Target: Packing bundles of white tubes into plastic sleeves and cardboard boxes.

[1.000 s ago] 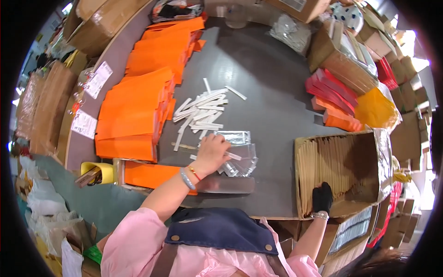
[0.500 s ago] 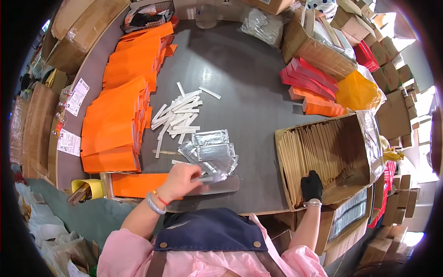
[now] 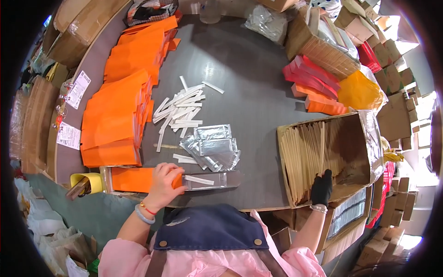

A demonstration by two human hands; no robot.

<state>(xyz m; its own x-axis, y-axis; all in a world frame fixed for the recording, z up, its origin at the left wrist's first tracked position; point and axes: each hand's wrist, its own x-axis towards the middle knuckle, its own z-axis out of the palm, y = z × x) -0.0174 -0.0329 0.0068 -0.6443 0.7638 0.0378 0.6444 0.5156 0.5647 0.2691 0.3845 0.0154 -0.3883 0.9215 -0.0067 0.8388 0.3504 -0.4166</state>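
My left hand (image 3: 165,183) is bare, its fingers curled over the right end of an orange paper sleeve (image 3: 131,180) in a low tray at the table's front edge. Just right of those fingers, a white paper strip (image 3: 199,180) lies on a silvery packet (image 3: 217,179) on a grey strip. In a black fingerless glove, my right hand (image 3: 321,188) pinches a slim tan stick-like piece (image 3: 322,147) at the open cardboard box (image 3: 360,177). Rows of similar tan pieces (image 3: 297,161) stand packed in that box.
Mid-table lie a pile of white strips (image 3: 182,106) and several silvery packets (image 3: 214,147). Stacked orange sleeves (image 3: 113,120) line the left side. Red sleeves (image 3: 311,78) and a yellow bag (image 3: 362,90) sit back right. A yellow holder (image 3: 92,183) hangs at the front left.
My left hand has moved left from the silvery packets onto the orange sleeve; a white strip and packet now lie beside it. My right hand has raised a tan piece above the others.
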